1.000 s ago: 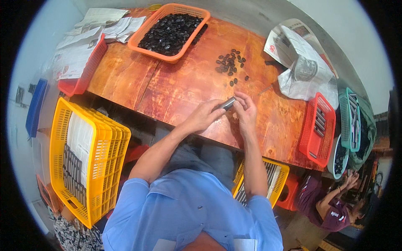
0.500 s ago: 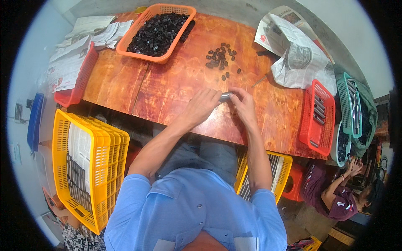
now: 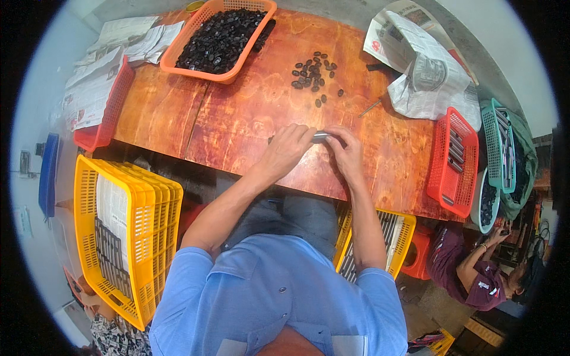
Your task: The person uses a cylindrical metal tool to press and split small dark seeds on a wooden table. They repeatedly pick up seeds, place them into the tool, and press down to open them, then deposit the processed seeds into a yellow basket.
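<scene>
both hands (image 3: 314,145) on small metal piece (image 3: 320,137)

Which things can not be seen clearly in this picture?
- Head view: the metal piece is mostly covered by the left hand and right hand.
- Small black parts: too small to identify.
- Yellow basket under the table: partly hidden by the right arm.

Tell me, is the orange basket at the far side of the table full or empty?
Nearly full. The orange basket holds a heap of small black pieces covering its floor almost to the rim.
</scene>
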`<state>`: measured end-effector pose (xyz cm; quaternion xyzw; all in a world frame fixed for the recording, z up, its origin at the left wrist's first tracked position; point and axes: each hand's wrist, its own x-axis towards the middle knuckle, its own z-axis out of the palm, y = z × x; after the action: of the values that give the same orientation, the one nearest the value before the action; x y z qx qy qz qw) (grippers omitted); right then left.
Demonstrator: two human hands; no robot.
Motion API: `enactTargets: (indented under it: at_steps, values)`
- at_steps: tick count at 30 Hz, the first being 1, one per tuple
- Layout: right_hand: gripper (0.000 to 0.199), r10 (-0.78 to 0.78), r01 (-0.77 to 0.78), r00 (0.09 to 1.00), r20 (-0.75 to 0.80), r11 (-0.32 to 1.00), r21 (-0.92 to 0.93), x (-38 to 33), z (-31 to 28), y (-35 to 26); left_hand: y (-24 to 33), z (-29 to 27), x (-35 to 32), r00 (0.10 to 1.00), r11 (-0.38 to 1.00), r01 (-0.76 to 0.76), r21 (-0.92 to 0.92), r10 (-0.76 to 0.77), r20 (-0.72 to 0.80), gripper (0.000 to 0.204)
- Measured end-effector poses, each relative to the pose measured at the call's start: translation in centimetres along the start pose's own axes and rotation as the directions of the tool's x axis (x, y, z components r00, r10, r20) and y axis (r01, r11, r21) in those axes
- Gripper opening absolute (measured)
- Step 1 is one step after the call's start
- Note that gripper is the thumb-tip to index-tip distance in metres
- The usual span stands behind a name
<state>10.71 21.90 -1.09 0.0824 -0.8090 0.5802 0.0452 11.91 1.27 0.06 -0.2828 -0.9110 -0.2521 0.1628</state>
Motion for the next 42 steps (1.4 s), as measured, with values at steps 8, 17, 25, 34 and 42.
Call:
enactTargets:
  at_steps: [8, 17, 25, 34, 42]
  values:
    - [0.018, -0.067, 0.067, 0.998, -0.010, 0.998, -0.021, -0.7, -0.1, 0.3, 0.4, 0.0, -0.2, 0.999, 0.999, 0.034, 0.006, -0.034, 0.006, 0.037]
    - [0.028, 0.103, -0.088, 0.995, 0.016, 0.914, -0.397, 5.5, 1.7, -2.5, -0.3, -0.5, 0.4, 0.999, 0.999, -0.019, 0.031, 0.018, 0.034, 0.036]
    - [0.024, -0.036, -0.040, 0.994, -0.104, 0.763, -0.645, 6.1, 4.2, -0.9, -0.8, 0.0, 0.5, 0.999, 0.999, -0.036, -0.038, 0.036, 0.010, 0.034]
    - [0.022, -0.038, -0.054, 0.992, -0.124, 0.751, -0.658, 5.9, 4.2, -0.8, -0.1, -0.5, 0.8, 0.998, 0.999, 0.023, -0.046, -0.021, 0.055, 0.033]
    - [0.031, -0.081, -0.033, 0.986, -0.145, 0.757, -0.652, 5.5, 4.9, -0.2, -1.0, -0.1, 0.9, 0.997, 0.991, 0.037, -0.131, -0.028, 0.074, 0.032]
